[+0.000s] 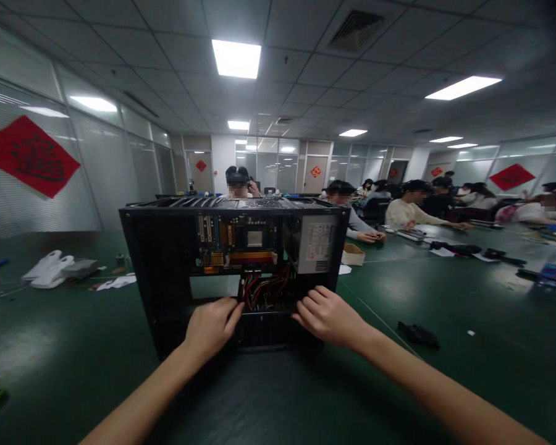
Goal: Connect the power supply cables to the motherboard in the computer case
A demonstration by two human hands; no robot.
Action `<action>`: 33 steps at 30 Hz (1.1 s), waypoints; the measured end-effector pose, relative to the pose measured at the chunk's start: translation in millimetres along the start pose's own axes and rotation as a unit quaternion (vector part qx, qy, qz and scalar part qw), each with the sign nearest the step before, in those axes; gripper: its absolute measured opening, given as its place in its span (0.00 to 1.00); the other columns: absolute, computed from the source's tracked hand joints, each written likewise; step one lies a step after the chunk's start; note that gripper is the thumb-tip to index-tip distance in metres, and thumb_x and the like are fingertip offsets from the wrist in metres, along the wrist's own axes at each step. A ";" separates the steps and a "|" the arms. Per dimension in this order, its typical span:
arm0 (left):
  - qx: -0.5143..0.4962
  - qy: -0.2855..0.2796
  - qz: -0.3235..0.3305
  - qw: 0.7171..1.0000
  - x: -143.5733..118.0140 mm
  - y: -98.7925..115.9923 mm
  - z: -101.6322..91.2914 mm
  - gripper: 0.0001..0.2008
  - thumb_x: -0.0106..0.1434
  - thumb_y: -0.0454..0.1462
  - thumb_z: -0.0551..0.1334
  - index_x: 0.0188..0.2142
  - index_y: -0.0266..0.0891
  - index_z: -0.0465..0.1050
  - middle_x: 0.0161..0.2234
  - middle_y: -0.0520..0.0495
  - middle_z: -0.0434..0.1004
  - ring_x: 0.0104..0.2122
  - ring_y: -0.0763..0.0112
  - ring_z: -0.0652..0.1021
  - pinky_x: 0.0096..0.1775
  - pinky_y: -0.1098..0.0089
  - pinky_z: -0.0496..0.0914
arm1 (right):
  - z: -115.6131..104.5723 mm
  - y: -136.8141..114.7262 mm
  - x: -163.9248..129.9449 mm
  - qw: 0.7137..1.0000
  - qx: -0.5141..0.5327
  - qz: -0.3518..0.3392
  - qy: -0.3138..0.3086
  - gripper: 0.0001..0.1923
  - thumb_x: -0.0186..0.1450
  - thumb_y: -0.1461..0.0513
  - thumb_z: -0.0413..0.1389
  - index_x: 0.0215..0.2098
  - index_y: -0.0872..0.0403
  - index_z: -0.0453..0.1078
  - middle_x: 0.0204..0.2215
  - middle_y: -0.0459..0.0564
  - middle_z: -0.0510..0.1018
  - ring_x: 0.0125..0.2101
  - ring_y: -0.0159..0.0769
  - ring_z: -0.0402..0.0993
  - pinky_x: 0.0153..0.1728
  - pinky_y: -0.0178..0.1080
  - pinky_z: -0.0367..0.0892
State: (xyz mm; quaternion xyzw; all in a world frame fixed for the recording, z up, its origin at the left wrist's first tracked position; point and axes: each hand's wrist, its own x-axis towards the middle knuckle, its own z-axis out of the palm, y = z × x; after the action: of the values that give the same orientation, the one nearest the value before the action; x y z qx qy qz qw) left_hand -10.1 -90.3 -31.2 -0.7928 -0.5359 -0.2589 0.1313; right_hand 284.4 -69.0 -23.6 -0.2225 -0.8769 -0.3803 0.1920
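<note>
Open black metal computer case [167, 259] standing on dark green bench [445, 296], near its front edge. Inside: green motherboard [234, 242] at back wall, grey power supply box [315, 246] upper right, bundle of red, yellow and black wires [264, 289] hanging to lower bay. Left hand [212, 326] at lower front rail, fingers curled, tips touching wires; actual grip unclear. Right hand [327, 315] resting on same rail, fingers bent over it, holding nothing. Small black cloth-like item [417, 334] right of case; bare bench between.

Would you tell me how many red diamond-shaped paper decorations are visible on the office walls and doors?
5: a large one on the left wall, two small on the far doors, one tiny, one large at right. Others may be hidden.
</note>
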 end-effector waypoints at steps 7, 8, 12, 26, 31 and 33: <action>0.148 0.120 0.012 0.982 -7.8 -1.8 28.4 0.23 0.70 0.43 0.49 0.23 0.41 0.73 0.21 0.47 0.76 0.20 0.68 0.73 0.25 0.67 0.53 | 16.3 42.9 -52.0 0.987 -0.046 -0.142 0.062 0.15 0.69 0.60 0.55 0.48 0.60 0.73 0.44 0.55 0.79 0.51 0.42 0.71 0.55 0.45 0.64; 0.146 0.125 0.016 0.981 -7.0 -3.4 28.9 0.23 0.70 0.42 0.49 0.22 0.41 0.73 0.20 0.48 0.76 0.20 0.69 0.72 0.26 0.67 0.54 | 19.7 46.0 -52.2 0.986 -0.048 -0.147 0.057 0.15 0.69 0.59 0.54 0.48 0.59 0.74 0.45 0.54 0.79 0.51 0.41 0.71 0.55 0.44 0.64; 0.131 0.125 0.009 0.983 -7.2 -12.3 24.9 0.24 0.69 0.43 0.50 0.20 0.40 0.72 0.19 0.47 0.75 0.20 0.70 0.71 0.27 0.67 0.55 | 22.8 44.2 -41.9 0.986 -0.035 -0.157 0.051 0.16 0.70 0.56 0.52 0.50 0.55 0.73 0.46 0.53 0.79 0.51 0.38 0.71 0.53 0.39 0.65; 0.020 0.094 -0.026 0.995 -9.7 -64.2 7.3 0.29 0.67 0.50 0.50 0.14 0.38 0.64 0.15 0.49 0.67 0.18 0.74 0.66 0.27 0.69 0.53 | 0.8 -1.4 23.7 0.955 0.050 -0.216 0.199 0.20 0.69 0.58 0.51 0.19 0.52 0.61 0.17 0.42 0.65 0.20 0.31 0.60 0.31 0.39 0.58; -0.026 0.055 -0.132 0.989 1.9 -88.0 -1.1 0.33 0.65 0.54 0.46 0.11 0.38 0.63 0.13 0.49 0.64 0.17 0.72 0.65 0.27 0.69 0.52 | 6.1 -30.3 53.3 0.932 0.076 -0.199 0.292 0.25 0.70 0.52 0.44 0.21 0.55 0.67 0.16 0.43 0.62 0.18 0.32 0.56 0.27 0.39 0.55; -0.060 0.053 -0.209 0.975 9.1 -99.4 -6.4 0.35 0.64 0.57 0.44 0.11 0.38 0.62 0.13 0.48 0.64 0.18 0.70 0.67 0.26 0.69 0.54 | 7.0 -46.4 71.7 0.912 0.079 -0.209 0.343 0.28 0.70 0.49 0.43 0.23 0.56 0.70 0.15 0.43 0.61 0.17 0.31 0.56 0.26 0.39 0.55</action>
State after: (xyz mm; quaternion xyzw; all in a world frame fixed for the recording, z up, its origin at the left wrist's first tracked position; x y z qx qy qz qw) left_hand -100.5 -47.4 -27.8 -0.6552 -0.6652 -0.3538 0.0545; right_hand 199.1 -74.6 -18.7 0.1259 -0.8106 -0.3943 0.4143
